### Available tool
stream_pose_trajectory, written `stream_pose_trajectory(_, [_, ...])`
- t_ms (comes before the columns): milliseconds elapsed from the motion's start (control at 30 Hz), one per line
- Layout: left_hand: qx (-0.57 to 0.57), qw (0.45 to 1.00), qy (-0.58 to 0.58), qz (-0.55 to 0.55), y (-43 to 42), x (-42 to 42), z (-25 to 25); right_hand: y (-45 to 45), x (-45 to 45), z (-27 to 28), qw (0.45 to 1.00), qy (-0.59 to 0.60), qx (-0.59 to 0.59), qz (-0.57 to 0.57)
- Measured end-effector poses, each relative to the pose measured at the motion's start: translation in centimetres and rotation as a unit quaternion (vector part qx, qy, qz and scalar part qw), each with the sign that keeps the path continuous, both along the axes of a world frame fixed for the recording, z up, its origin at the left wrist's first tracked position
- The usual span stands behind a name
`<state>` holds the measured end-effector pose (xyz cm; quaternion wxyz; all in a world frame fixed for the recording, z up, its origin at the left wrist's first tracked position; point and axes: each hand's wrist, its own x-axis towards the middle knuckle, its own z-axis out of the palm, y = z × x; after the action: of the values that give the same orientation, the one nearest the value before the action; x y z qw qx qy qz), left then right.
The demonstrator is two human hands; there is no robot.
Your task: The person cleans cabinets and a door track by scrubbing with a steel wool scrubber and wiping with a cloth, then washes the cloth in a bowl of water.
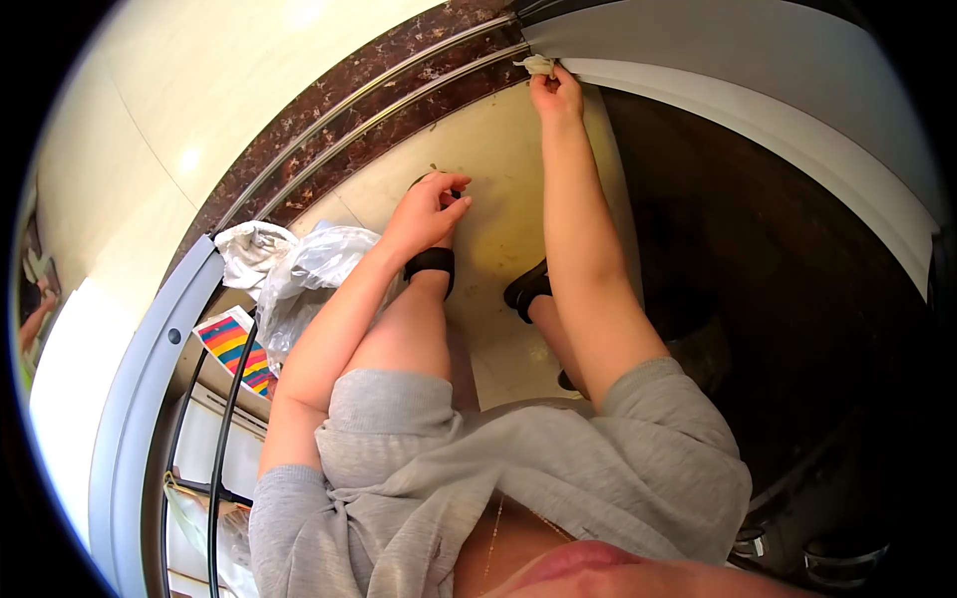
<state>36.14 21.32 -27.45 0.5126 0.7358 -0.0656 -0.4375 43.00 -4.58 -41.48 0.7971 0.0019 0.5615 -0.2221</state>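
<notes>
My right hand (558, 92) is stretched far forward, its fingers closed on a small crumpled cloth (538, 65), pale in colour; it could also be a tissue. The cloth is at the corner where the dark red stone sill (399, 60) meets the white lower edge of a grey panel (698, 50). My left hand (429, 211) hovers over or rests by my left foot, fingers loosely bent and apart, with nothing in them. Whether it touches the leg, I cannot tell. Below it is a black ankle strap (431, 264).
Two metal rails (349, 110) run along the sill. At the left stand a black-barred rack (224, 448) with a striped colourful card (237, 344), a clear plastic bag (314, 274) and a white cloth (254, 249). A dark floor area (758, 259) lies at the right.
</notes>
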Motion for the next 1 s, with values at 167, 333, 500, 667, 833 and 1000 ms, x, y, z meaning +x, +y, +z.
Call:
stream_pose_trajectory(167, [-0.01, 1.0, 0.014, 0.014, -0.9, -0.1, 0.5, 0.0, -1.1, 7.6, 1.0, -0.015, -0.013, -0.003])
stream_pose_trajectory(333, [-0.008, 1.0, 0.004, -0.012, -0.9, 0.3, 0.7, 2.6, -2.2, 17.1, 0.99, -0.107, -0.096, 0.01])
stream_pose_trajectory(500, [0.001, 1.0, -0.004, -0.011, -0.9, 0.2, 0.4, 1.4, -0.2, 5.3, 0.993, 0.057, -0.086, 0.065])
stream_pose_trajectory(667, [-0.009, 1.0, 0.014, 0.011, -0.5, 0.0, 0.1, 2.5, -1.6, 10.1, 0.985, -0.02, -0.142, 0.1])
stream_pose_trajectory(833, [-0.003, 1.0, -0.008, -0.016, -0.5, 0.0, -0.1, 2.5, -1.9, 9.7, 0.981, -0.011, -0.165, 0.096])
stream_pose_trajectory(1000, [-0.016, 1.0, -0.005, 0.003, -0.6, 0.3, 0.3, 2.3, -1.0, 8.6, 0.98, 0.005, -0.169, 0.101])
